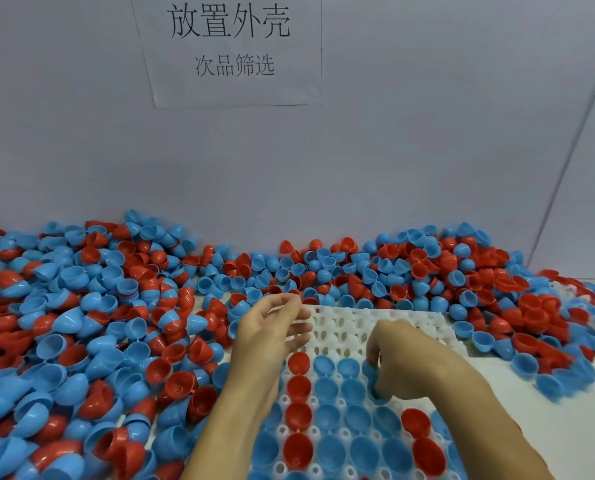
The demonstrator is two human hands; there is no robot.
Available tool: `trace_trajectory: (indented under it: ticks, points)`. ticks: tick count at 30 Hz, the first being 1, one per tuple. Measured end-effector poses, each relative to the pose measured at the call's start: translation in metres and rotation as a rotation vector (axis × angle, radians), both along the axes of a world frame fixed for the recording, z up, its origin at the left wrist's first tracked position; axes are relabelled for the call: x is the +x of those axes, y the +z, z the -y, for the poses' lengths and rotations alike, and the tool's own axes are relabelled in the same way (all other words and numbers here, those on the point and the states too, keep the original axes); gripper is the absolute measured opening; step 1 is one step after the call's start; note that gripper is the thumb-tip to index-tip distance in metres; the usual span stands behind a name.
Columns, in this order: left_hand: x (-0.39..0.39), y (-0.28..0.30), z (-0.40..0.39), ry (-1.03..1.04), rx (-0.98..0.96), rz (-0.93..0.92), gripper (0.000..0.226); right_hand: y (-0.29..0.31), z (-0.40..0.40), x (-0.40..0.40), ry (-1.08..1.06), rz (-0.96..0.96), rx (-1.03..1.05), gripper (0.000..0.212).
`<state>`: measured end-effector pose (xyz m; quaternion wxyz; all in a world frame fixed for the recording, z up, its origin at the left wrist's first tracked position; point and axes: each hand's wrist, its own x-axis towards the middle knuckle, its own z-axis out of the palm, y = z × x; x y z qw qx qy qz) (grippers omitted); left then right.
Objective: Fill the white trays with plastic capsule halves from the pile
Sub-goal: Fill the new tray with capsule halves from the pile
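The white tray (386, 323) lies in front of me on the worktop (566, 445), its near rows filled with blue and red capsule halves, its far rows bare. My right hand (398, 358) pinches a blue capsule half (370, 372) over the tray. My left hand (271, 327) hovers at the tray's left edge, fingers loosely spread. The pile (98, 323) surrounds the tray, reaching a far wall bearing a paper sign (230, 50).
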<state>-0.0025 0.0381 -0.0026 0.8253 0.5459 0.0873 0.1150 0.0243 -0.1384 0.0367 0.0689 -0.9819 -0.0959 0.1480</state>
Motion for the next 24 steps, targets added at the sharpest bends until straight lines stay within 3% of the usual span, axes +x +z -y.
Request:
trace_trajectory:
  ticks: [12, 19, 22, 24]
  points:
    - [-0.007, 0.007, 0.004, 0.056, 0.303, 0.022, 0.016, 0.000, 0.006, 0.003, 0.060, 0.024, 0.105, 0.012]
    - [0.000, 0.037, 0.013, 0.077, 0.835, 0.135, 0.015, 0.005, 0.024, 0.010, 0.065, 0.024, 0.203, 0.023]
    - [0.027, 0.047, 0.030, -0.048, 1.100, 0.127, 0.017, 0.004, 0.029, 0.015, 0.007, 0.115, 0.283, 0.021]
    - [0.055, 0.045, 0.045, -0.176, 1.292, 0.106, 0.034, 0.001, 0.031, 0.017, -0.017, 0.164, 0.323, 0.021]
